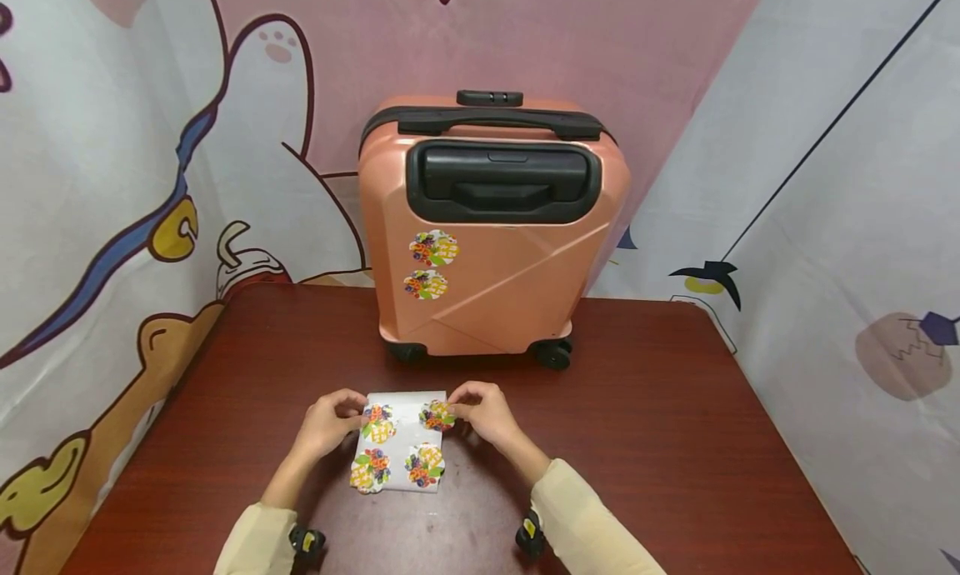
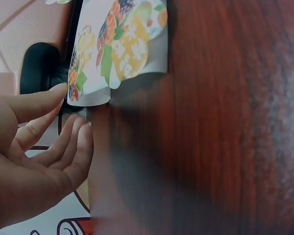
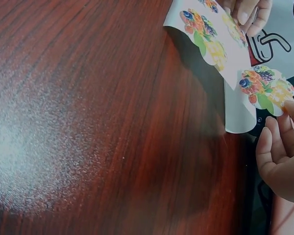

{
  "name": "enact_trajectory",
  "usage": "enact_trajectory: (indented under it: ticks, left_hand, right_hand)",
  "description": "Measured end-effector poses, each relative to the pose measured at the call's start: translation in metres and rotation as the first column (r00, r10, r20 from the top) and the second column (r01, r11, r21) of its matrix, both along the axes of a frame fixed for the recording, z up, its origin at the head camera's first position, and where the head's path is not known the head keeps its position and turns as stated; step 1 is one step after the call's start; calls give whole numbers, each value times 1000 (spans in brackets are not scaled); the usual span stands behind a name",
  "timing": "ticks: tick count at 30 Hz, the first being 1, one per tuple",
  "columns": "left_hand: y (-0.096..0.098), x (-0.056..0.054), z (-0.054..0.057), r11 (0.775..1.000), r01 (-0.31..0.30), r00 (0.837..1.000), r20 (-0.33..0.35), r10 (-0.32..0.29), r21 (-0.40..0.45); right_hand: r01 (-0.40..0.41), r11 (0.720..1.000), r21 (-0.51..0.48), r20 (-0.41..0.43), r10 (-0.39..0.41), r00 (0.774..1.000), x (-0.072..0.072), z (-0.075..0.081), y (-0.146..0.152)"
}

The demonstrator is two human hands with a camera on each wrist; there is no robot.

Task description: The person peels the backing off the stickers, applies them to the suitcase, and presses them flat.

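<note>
A white sticker sheet (image 1: 406, 443) with round fruit-print stickers sits low over the table in front of the suitcase (image 1: 495, 275). My left hand (image 1: 324, 427) pinches the sheet's left edge near the upper-left sticker (image 1: 379, 424). With thumb and fingertips, my right hand (image 1: 487, 414) pinches the rim of the upper-right fruit sticker (image 3: 267, 88). Much of that sticker stands away from the sheet in the right wrist view, where the paper's end curls down. Two more stickers lie along the sheet's near side, one overhanging its left edge.
The pink hard-shell suitcase stands upright at the back of the brown table (image 1: 645, 442). Two fruit stickers (image 1: 433, 248) are on the left of its front, below the black handle recess (image 1: 504, 181). A cartoon-printed cloth (image 1: 810, 183) hangs behind and beside the table.
</note>
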State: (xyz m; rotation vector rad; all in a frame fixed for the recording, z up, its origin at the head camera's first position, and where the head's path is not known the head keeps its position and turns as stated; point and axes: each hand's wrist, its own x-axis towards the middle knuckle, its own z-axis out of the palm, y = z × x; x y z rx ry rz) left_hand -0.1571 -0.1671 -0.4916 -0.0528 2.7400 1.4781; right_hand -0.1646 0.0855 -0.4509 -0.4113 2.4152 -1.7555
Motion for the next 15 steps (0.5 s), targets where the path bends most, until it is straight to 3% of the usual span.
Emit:
enact_trajectory:
  ticks: [3,7,15]
  left_hand:
    - [0,-1,1,999,-22,999,-33,21,-49]
    - [3,-3,5,998,-25,998,-58,22,-49]
    - [24,-7,13,997,77,988,-138,-72,33]
  right_hand:
    - [-4,1000,-6,3,4,1000,-1,0,0]
    - [-9,1000,-25,17,9,1000,-2,1,1]
    - [-17,997,-69,37,19,999,-4,5,0]
